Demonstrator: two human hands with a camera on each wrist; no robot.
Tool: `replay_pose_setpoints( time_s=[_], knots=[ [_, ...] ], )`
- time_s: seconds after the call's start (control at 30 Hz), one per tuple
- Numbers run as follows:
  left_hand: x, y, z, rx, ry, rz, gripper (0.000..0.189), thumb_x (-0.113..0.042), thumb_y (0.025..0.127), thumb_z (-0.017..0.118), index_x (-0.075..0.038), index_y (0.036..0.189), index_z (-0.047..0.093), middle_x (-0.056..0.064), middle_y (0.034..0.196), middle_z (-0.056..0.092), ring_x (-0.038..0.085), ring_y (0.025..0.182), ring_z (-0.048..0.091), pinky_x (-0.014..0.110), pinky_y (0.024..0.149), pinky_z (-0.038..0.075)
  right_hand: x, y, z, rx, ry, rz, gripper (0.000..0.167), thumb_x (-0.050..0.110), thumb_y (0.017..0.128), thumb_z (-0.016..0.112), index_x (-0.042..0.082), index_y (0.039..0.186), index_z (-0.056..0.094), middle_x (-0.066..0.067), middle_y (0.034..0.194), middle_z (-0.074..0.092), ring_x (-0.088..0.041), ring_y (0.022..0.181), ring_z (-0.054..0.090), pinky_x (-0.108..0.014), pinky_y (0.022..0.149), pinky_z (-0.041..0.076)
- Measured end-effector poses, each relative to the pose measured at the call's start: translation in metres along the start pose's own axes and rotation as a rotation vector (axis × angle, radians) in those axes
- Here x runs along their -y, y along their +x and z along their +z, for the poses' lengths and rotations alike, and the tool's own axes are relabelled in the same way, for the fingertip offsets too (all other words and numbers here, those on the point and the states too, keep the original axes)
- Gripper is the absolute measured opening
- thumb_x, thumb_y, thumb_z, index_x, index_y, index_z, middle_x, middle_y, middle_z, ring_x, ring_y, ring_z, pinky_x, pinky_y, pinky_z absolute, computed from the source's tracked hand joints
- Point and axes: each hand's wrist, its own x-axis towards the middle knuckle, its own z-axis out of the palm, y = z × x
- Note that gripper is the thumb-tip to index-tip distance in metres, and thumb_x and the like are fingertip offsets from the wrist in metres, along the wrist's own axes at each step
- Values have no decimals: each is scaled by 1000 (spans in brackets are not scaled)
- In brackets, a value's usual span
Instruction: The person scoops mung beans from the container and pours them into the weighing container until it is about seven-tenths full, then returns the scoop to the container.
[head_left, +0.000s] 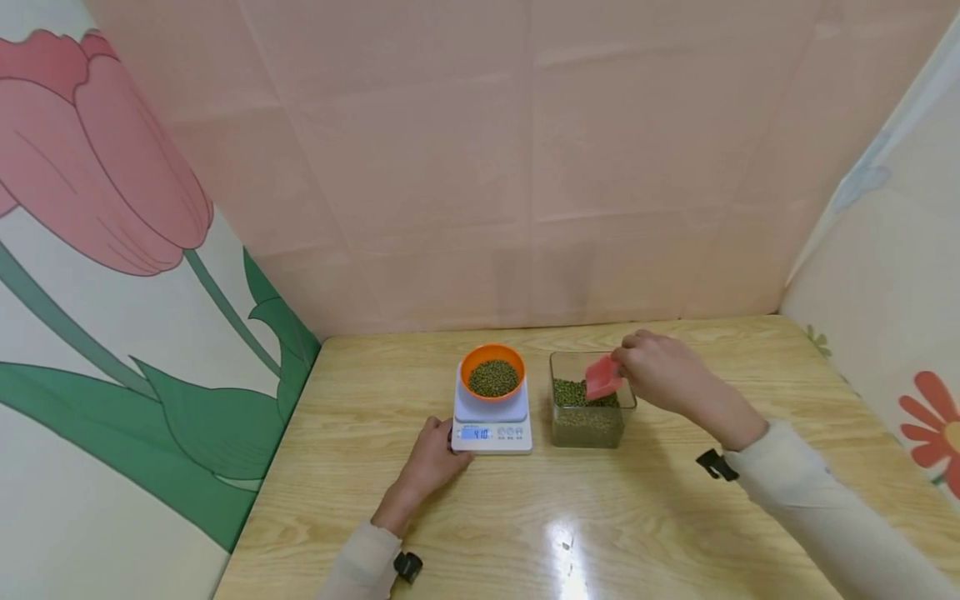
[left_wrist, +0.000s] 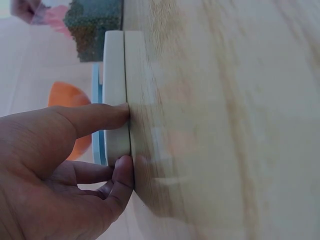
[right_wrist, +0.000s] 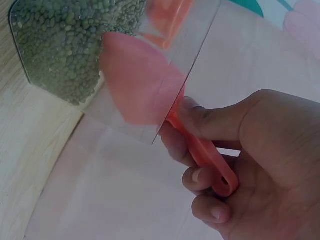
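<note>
A white digital kitchen scale (head_left: pixel 491 412) sits on the table with an orange bowl (head_left: pixel 472 358) of green mung beans (head_left: pixel 492 379) on its platform. Its lit display seems to read 410. My left hand (head_left: pixel 432 458) grips the scale's front left corner, thumb along the front face and fingers curled at the side. To the right stands a clear container (head_left: pixel 568 367), partly filled with more mung beans. My right hand (head_left: pixel 663 372) holds a pink-red scoop (head_left: pixel 602 379) by its handle, the scoop's blade tilted down inside the container, close over the beans.
The wood-grain table (head_left: pixel 360 392) ends at a pink covered wall (head_left: pixel 420 167) just behind the scale and container. Painted flower panels (head_left: pixel 135 150) flank it on both sides. A dark strap end hangs at each wrist.
</note>
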Motion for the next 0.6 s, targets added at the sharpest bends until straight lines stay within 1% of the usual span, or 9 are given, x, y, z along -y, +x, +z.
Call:
replay_pose_setpoints(
  time_s=[0.2,0.33,0.6],
  knots=[
    [0,0,-1,-3,13,2,48,-10,89,83,-1,134,69,7,102,59,19,93,42,27,75,41,4,3,2,23,-35,6,7,6,87,85,8,88,77,-3,77,64,-20,70,58,-36,59,54],
    [-1,0,-1,-8,15,0,48,-10,89,83,0,134,69,7,101,58,19,93,41,27,74,40,8,6,1,32,-32,17,8,7,86,85,7,86,77,-2,76,63,-20,69,56,-35,58,52],
    [0,0,0,-11,37,7,48,-12,89,83,0,134,69,6,101,59,18,93,42,27,76,41,15,12,4,68,-7,43,8,7,86,84,8,83,77,-2,74,62,-20,69,55,-36,60,52]
  ],
)
